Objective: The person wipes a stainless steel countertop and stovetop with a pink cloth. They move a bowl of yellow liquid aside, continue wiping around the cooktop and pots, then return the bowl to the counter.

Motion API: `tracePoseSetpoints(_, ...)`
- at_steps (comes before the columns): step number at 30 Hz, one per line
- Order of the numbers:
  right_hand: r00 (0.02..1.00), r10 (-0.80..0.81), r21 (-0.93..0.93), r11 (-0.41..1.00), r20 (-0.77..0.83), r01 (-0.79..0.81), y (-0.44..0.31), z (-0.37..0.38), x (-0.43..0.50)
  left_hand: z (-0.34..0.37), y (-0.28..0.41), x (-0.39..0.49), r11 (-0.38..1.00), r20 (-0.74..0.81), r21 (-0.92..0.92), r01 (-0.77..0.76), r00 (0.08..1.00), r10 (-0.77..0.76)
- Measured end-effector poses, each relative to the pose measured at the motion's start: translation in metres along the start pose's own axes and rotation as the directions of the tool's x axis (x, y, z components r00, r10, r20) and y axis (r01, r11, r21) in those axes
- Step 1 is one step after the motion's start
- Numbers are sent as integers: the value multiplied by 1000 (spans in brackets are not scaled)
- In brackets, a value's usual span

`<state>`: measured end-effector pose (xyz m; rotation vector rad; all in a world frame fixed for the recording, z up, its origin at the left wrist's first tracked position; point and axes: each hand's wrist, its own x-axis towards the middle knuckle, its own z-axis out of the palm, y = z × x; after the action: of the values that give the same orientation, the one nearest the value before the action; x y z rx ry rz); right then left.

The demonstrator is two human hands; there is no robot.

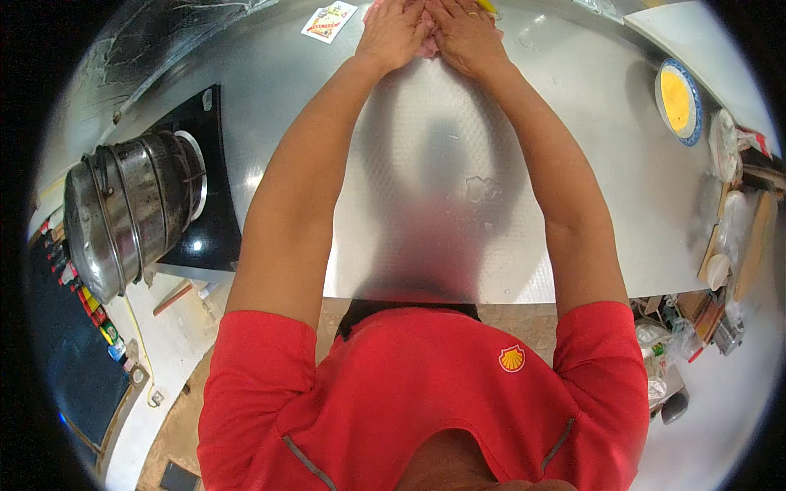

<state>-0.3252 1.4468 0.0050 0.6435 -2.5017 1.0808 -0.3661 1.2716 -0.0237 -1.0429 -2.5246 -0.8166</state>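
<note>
At the top edge of the picture, both hands lie close together on a bunched pink cloth (pixel 430 48) on the metal worktop (pixel 288 110). My left hand (pixel 394 34) holds the cloth's left part, and my right hand (pixel 470 34) presses its right part with fingers spread a little. A ring shows on a finger of the right hand. The picture's edge cuts off the far fingertips. A small yellow thing (pixel 488 5) peeks out beside the right hand. Left of the left hand lies a small printed packet (pixel 330 22).
A tall metal steamer pot (pixel 123 208) stands on a black cooktop (pixel 215 227) at the left. At the right is a blue-rimmed plate (pixel 695 110) with yellow food. Water drops (pixel 482 189) dot the worktop. Boards and plastic bags (pixel 734 227) crowd the right side.
</note>
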Motion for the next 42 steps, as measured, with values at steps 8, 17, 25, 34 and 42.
tracePoseSetpoints(8,996,-2,-305,952,94,30,-13,-2,-98,9,74,-78,971,171,103,217,957,-233)
tracePoseSetpoints(17,976,128,-240,967,174,-84,-107,-32,-226,-21,193,-181,982,292,69,173,938,-186)
tracePoseSetpoints(25,939,247,-298,939,239,-172,-198,-54,-335,-41,284,-275,988,336,23,153,929,-152)
tracePoseSetpoints(34,940,287,-311,924,186,-221,-252,-74,-437,-35,358,-346,998,395,0,69,916,-64)
tracePoseSetpoints(42,895,377,-92,926,239,-366,-289,-148,-505,-8,443,-354,607,486,-708,361,873,48)
